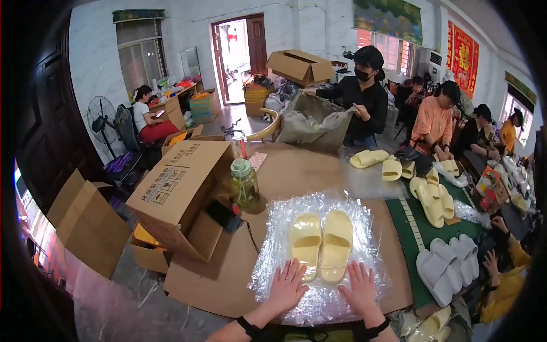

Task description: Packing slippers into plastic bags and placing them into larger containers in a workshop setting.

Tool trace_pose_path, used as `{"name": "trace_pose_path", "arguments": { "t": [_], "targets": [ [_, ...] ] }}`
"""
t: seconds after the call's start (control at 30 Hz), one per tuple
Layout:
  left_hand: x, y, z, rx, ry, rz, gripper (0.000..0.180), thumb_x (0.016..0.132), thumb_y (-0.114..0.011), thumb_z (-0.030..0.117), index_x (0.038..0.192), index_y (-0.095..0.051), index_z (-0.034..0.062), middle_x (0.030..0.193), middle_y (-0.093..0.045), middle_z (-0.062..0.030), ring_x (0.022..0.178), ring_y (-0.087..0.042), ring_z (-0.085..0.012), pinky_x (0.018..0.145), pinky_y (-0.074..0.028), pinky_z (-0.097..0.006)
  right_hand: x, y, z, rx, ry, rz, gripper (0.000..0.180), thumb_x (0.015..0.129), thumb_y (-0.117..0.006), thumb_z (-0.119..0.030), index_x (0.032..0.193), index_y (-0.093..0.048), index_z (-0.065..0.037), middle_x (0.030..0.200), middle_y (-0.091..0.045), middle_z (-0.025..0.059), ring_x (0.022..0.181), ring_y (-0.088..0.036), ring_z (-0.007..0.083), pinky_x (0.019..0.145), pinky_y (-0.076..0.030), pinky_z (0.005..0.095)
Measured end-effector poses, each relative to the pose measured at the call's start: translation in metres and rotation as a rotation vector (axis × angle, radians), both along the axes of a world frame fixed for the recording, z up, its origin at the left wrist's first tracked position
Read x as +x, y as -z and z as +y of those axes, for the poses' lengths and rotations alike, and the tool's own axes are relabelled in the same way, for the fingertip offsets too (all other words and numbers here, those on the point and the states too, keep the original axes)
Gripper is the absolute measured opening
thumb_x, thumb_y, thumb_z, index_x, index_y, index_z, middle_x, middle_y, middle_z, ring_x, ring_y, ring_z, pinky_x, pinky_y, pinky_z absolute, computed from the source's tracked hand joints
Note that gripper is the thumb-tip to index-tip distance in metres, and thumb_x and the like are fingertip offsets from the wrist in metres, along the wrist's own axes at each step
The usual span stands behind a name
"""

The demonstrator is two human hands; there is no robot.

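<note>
**Ana:** Slippers (pixel 321 244), pale yellow, a pair lying side by side on the bubble wrap (pixel 273 228), heels just ahead of the fingertips. What are the hands doing?

**Ben:** Left hand (pixel 286 286) is flat, fingers spread and released, pressing on the wrap; its fingertips reach the heel of the left-side slipper. Right hand (pixel 360 288) is the same, palm down, fingers splayed, gripping nothing, with the right-side slipper's heel just beyond its fingertips. Dark bands show on both wrists.

**Ana:** And under the wrap?

**Ben:** A round brown table (pixel 296 171). Out past the left fingers, a black phone (pixel 223 216) with a cord, then a big cardboard box (pixel 179 194) tipped on its side.

**Ana:** Further out from the fingertips?

**Ben:** A glass jar (pixel 245 183) with a green lid stands beyond the slippers, near the box. Off past the right fingers, white slippers (pixel 447 265) lie on a green mat (pixel 424 228), with more yellow slippers (pixel 431 199) farther along it.

**Ana:** And at the far side?

**Ben:** A person in black (pixel 364 97) with a face mask holds open a large grey bag (pixel 313 122) across the table. Another cardboard box (pixel 300 66) sits behind. Seated people line the right side, one in orange (pixel 434 122), and another person sits far left by a standing fan (pixel 102 117).
</note>
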State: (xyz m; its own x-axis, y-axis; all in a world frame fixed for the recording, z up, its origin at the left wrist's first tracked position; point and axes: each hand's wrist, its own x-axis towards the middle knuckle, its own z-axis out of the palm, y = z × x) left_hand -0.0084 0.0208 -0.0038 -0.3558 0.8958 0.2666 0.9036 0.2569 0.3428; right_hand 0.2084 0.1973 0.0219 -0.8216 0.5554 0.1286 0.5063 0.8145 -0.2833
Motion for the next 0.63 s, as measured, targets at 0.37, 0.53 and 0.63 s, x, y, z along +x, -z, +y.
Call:
{"name": "trace_pose_path", "arguments": {
  "t": [0.37, 0.53, 0.63],
  "targets": [
    [-0.002, 0.004, 0.005, 0.004, -0.003, 0.036, 0.068, 0.095, -0.058, 0.045, 0.153, -0.037, 0.0171, 0.162, -0.027, -0.0174, 0.148, -0.027, -0.0396, 0.118, -0.020, -0.059, -0.008, -0.052, -0.022, 0.174, 0.073, 0.052, 0.082, 0.096, -0.047, -0.061, 0.151, -0.037, -0.002, 0.160, -0.032, 0.0157, 0.150, -0.025, 0.0346, 0.122, -0.011, 0.0555],
    [-0.002, 0.005, 0.003, 0.020, 0.006, 0.019, 0.067, 0.095, -0.058, 0.044, 0.153, -0.038, 0.0159, 0.161, -0.027, -0.0191, 0.147, -0.027, -0.0415, 0.118, -0.019, -0.058, -0.038, -0.015, -0.047, 0.117, -0.283, -0.029, 0.080, 0.095, -0.052, -0.059, 0.151, -0.038, -0.003, 0.160, -0.033, 0.0162, 0.150, -0.025, 0.0346, 0.122, -0.014, 0.0547],
    [-0.001, 0.005, 0.001, 0.032, 0.015, 0.003, 0.068, 0.095, -0.058, 0.044, 0.154, -0.037, 0.0163, 0.162, -0.026, -0.0189, 0.149, -0.025, -0.0412, 0.119, -0.018, -0.058, -0.036, -0.001, -0.042, 0.071, -0.260, 0.012, 0.078, 0.095, -0.051, -0.060, 0.152, -0.039, -0.008, 0.160, -0.033, 0.0145, 0.150, -0.026, 0.0322, 0.122, -0.015, 0.0526]
  ]
}}
